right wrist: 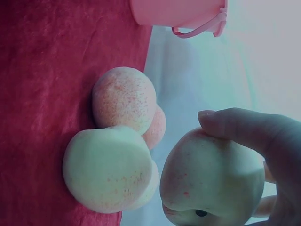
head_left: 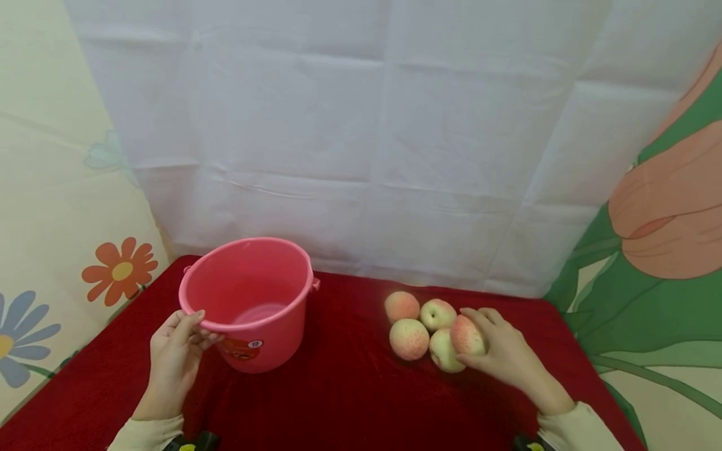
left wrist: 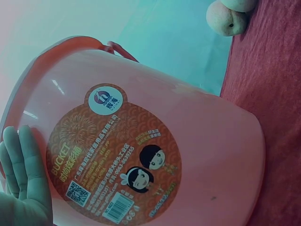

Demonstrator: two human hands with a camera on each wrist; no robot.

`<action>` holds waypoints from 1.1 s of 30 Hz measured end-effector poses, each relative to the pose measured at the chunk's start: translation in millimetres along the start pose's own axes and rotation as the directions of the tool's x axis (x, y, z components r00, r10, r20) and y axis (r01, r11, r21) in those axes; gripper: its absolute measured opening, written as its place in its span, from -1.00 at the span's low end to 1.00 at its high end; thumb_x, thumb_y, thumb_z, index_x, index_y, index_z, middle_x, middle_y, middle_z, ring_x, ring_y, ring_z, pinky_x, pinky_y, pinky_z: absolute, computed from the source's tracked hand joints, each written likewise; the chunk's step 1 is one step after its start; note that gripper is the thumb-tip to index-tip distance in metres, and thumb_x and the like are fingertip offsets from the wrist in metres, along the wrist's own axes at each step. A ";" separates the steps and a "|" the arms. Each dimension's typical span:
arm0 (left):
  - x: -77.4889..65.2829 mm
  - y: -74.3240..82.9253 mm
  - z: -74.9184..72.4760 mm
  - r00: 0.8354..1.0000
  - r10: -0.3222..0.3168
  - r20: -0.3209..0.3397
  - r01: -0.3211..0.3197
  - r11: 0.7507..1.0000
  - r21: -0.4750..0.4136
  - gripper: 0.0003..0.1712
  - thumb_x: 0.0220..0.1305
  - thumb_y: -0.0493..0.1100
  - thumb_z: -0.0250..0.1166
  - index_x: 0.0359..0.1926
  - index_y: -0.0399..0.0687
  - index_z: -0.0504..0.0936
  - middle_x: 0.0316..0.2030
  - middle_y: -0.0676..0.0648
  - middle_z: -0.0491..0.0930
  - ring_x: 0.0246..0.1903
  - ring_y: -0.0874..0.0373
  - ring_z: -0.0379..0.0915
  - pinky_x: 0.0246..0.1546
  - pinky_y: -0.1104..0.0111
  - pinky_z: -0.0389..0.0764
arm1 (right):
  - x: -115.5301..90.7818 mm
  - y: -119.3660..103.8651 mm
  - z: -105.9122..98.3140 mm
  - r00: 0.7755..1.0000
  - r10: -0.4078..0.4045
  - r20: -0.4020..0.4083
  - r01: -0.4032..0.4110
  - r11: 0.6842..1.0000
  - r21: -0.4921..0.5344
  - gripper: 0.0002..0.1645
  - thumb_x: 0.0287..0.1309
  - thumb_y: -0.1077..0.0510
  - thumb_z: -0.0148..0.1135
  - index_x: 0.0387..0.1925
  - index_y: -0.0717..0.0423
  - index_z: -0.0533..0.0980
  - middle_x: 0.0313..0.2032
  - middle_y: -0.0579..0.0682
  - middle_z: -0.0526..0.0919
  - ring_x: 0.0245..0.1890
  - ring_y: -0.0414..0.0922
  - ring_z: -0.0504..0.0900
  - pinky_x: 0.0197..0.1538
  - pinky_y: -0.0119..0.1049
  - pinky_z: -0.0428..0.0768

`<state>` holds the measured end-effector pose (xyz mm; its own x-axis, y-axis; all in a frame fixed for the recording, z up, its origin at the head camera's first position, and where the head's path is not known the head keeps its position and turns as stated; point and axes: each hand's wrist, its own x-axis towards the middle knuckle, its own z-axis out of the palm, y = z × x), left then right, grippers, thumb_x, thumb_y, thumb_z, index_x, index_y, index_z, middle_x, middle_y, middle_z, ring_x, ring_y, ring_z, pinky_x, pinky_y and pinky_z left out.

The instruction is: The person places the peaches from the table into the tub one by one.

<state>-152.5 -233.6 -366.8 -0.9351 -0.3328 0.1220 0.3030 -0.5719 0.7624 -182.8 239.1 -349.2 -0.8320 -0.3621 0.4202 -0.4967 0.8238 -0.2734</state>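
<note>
A pink plastic bucket stands on the left of the red cloth, its round label facing the left wrist view. My left hand grips the bucket's near-left rim, thumb over the top and fingers below it outside. On the right, my right hand holds a peach between thumb and fingers, beside the other fruit. Several more peaches sit close together in a cluster, among them a rosy one at the back and a pale speckled one at the front left.
Red cloth covers the table. Behind it hangs a creased white sheet. Flower-printed panels flank the table, with an orange flower on the left and a large tulip on the right. The bucket's handle hangs down its far side.
</note>
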 end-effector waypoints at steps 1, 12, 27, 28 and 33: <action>0.0 -0.1 -0.1 1.000 0.000 0.001 0.000 1.000 -0.002 -0.72 0.30 -0.36 0.01 -0.56 -0.15 0.45 -0.72 -0.04 0.53 -0.70 0.19 0.54 -0.56 0.39 0.60 | 0.7 -0.4 0.7 1.000 0.006 0.001 -0.006 1.000 0.003 -0.19 -0.37 0.03 0.52 0.03 0.16 0.43 -0.14 0.15 0.46 -0.33 0.03 0.54 -0.37 -0.05 0.52; -0.2 -1.3 -0.3 1.000 0.007 0.012 -0.007 0.999 -0.036 -0.70 0.30 -0.39 -0.02 -0.57 -0.16 0.45 -0.73 -0.05 0.54 -0.71 0.18 0.54 -0.58 0.37 0.60 | 7.2 -5.7 13.1 1.000 0.003 -0.011 -0.003 1.000 0.013 -0.16 -0.35 -0.02 0.49 0.06 0.18 0.41 -0.12 0.15 0.45 -0.32 0.05 0.54 -0.38 -0.05 0.51; 0.3 -1.5 1.0 1.000 -0.003 -0.022 0.003 1.000 -0.002 -0.72 0.30 -0.36 0.02 -0.56 -0.13 0.45 -0.73 -0.03 0.52 -0.72 0.20 0.52 -0.57 0.38 0.60 | 15.4 -15.8 22.1 0.999 0.048 0.006 -0.048 0.999 0.022 -0.12 -0.30 -0.12 0.46 0.11 0.12 0.39 -0.10 0.10 0.45 -0.32 -0.05 0.55 -0.37 -0.13 0.49; 0.3 -1.7 1.0 1.000 -0.003 -0.022 0.003 1.000 -0.002 -0.72 0.30 -0.36 0.02 -0.56 -0.13 0.45 -0.73 -0.03 0.52 -0.72 0.20 0.52 -0.57 0.38 0.60 | 16.2 -16.2 23.0 0.999 0.045 0.009 -0.045 0.999 0.028 -0.12 -0.30 -0.12 0.46 0.12 0.12 0.38 -0.10 0.10 0.45 -0.32 -0.05 0.54 -0.38 -0.15 0.48; -0.7 -1.6 0.4 1.000 0.011 -0.008 -0.011 1.000 -0.009 -0.73 0.30 -0.37 0.01 -0.56 -0.14 0.44 -0.73 -0.04 0.52 -0.71 0.19 0.53 -0.58 0.39 0.60 | 22.1 -22.3 25.8 0.999 0.023 0.022 -0.025 0.998 0.064 -0.12 -0.28 -0.08 0.46 0.13 0.14 0.36 -0.06 0.16 0.43 -0.30 -0.02 0.54 -0.37 -0.17 0.51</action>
<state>-152.5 -232.1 -367.8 -0.9302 -0.3451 0.1254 0.3150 -0.5748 0.7552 -196.5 201.5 -356.2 -0.8486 -0.3525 0.3946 -0.4909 0.8028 -0.3385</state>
